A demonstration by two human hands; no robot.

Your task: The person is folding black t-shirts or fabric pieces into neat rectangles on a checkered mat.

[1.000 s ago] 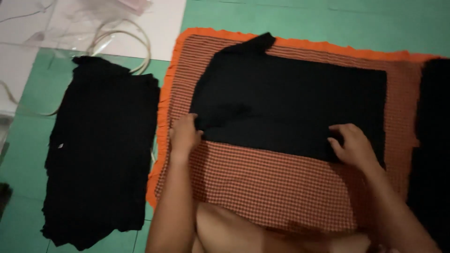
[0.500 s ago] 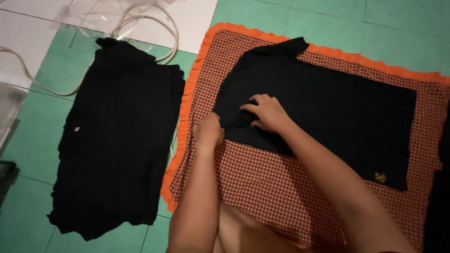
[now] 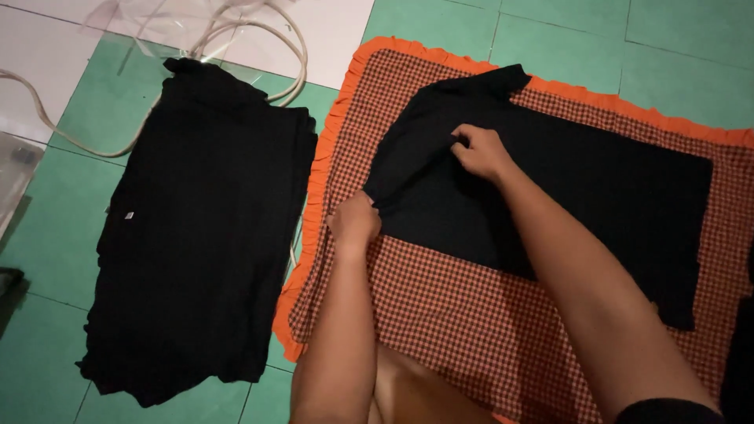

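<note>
Now the black garment lies on the checked mat; the right hand has moved up from its lower edge to pinch a fold, the left hand still clamps the corner, a black stack beside

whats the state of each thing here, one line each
black garment: spread flat on the mat, near left corner lifted
left hand: pinching the garment's near left corner
right hand: gripping a fold of the garment near its collar end
checked mat with orange frill: flat on the floor, under the garment
stack of black garments: folded, piled on the green tiles
white cord: loose, looped beyond the stack
</note>
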